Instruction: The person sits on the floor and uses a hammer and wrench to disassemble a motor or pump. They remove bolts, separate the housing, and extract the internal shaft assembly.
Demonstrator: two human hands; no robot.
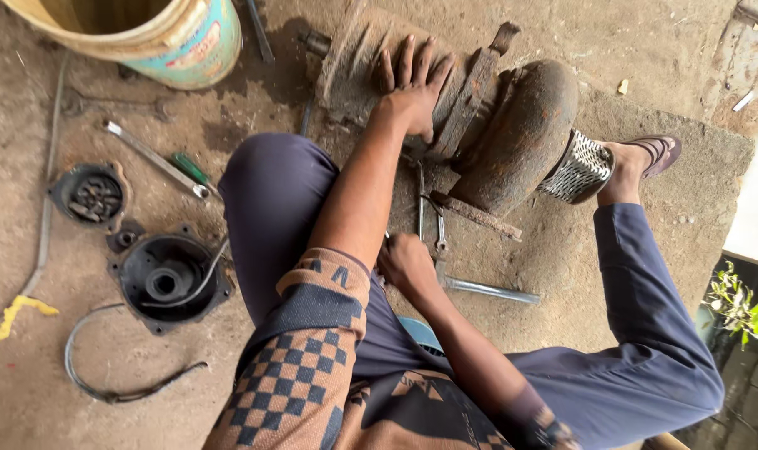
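- Head view: a person sits on a dirt floor (562, 275) with legs spread around a rusted pump motor (487, 125).
- Containers: a pale drum (158, 37) with a turquoise band stands at the top left, and what it holds cannot be made out. A small round black cap (91, 193) lies open side up, holding a cluster of small dark parts. Just below it, a larger black end housing (169, 282) also faces up, with a hub at its centre and a thin wire (204, 275) curving across its rim.
- The motor lies on its side at the top centre, brown with rust, its finned body on the left, a rounded casing on the right and a perforated metal strainer (581, 169) at the far end beside a sandalled foot (646, 158).
- The left hand (412, 87) lies flat with spread fingers on the finned body, its grip open and closed on nothing.
- The right hand (406, 262) is curled near a steel pipe (489, 290) and a wrench (439, 237) lying on the floor; whether its grip has hold of anything cannot be told.
- A long spanner (154, 158) and a green-handled screwdriver (191, 168) lie on the floor at the left.
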